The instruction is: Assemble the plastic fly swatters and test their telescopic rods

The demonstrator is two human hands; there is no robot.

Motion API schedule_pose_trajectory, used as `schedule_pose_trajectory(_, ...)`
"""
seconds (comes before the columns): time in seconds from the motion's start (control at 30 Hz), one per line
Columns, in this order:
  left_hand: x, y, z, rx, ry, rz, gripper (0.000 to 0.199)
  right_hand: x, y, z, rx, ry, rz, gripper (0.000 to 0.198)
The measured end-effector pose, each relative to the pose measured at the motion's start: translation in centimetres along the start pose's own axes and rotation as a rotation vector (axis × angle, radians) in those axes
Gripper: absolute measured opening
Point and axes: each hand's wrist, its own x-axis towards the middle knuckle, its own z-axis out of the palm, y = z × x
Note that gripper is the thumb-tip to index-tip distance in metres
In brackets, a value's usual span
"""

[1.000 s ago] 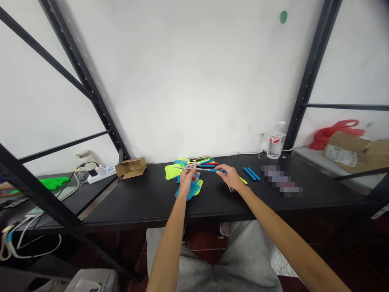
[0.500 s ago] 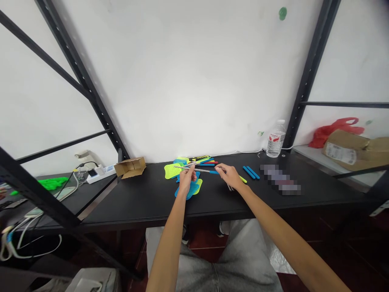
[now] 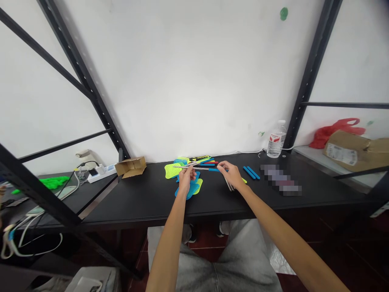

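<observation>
My left hand [image 3: 186,179] is closed on a thin metal rod [image 3: 200,168] that lies level above the table. This rod has a blue handle [image 3: 213,170] at its right end, and the fingers of my right hand [image 3: 230,174] are closed round that end. Several bare metal rods [image 3: 230,185] also stick out below my right palm. Beneath and around my left hand lie fly swatter heads of mesh, a yellow-green one [image 3: 171,171] and a blue one [image 3: 189,192] among them. Two loose blue handles [image 3: 251,172] rest to the right of my right hand.
Behind my hands lies a pile of coloured handles [image 3: 208,161]. An open cardboard box [image 3: 131,167] stands on the black table [image 3: 127,202] at left. A water bottle [image 3: 275,142] and a blurred-out item [image 3: 280,179] are at right. Black shelf posts [image 3: 306,81] flank the table.
Both hands stay nearly in place. My right hand has turned slightly, and more of the metal rods below its palm show. The blue handle has shifted slightly.
</observation>
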Motion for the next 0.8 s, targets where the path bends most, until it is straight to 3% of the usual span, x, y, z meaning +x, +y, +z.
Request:
schedule_pose_trajectory(0.37,0.2,0.3,0.0,-0.112,0.092,-0.037,0.039,0.8,1.1,0.3,0.423,0.045,0.152,0.044)
schedule_pose_trajectory(0.8,0.1,0.5,0.1,-0.134,0.077,-0.057,0.041,1.1,1.6,0.6,0.541,0.046,0.145,0.029)
